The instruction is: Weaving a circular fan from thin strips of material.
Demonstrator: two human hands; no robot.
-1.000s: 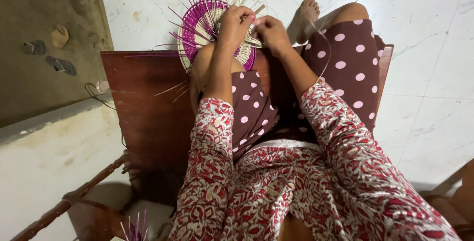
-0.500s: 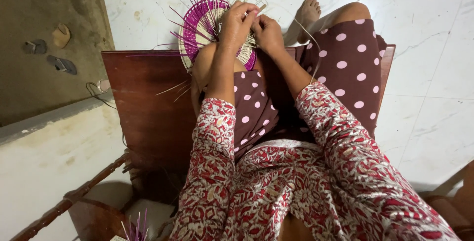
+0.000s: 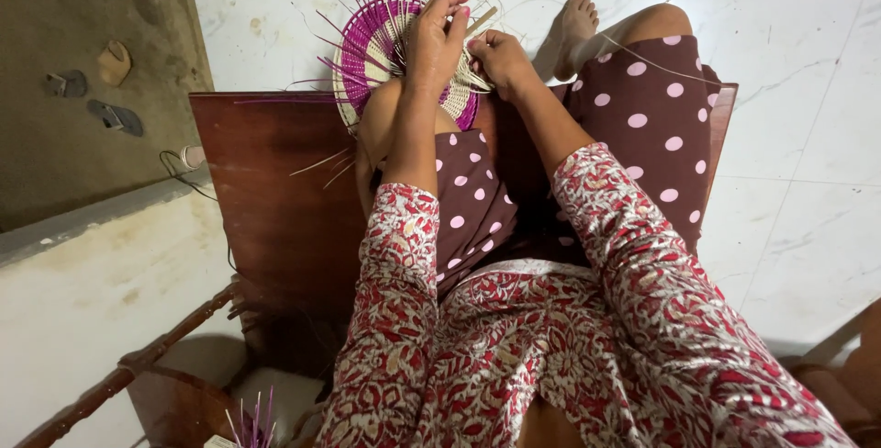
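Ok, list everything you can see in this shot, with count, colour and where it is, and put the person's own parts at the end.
woven basket piece: one, round, magenta and cream, loose strands sticking out, on the left knee under both hands
pale strand: one, thin, running from the right hand across the right leg
wooden seat: one, dark red-brown, under the person
floor: white marbled tiles, right and top
sandals: a few, grey and tan, one pink, on the dark ground top left
magenta strands: a small bunch, bottom left
left hand: one, on the basket piece, fingers pinching a strand
right hand: one, at the basket's right edge
bare foot: one, on the floor
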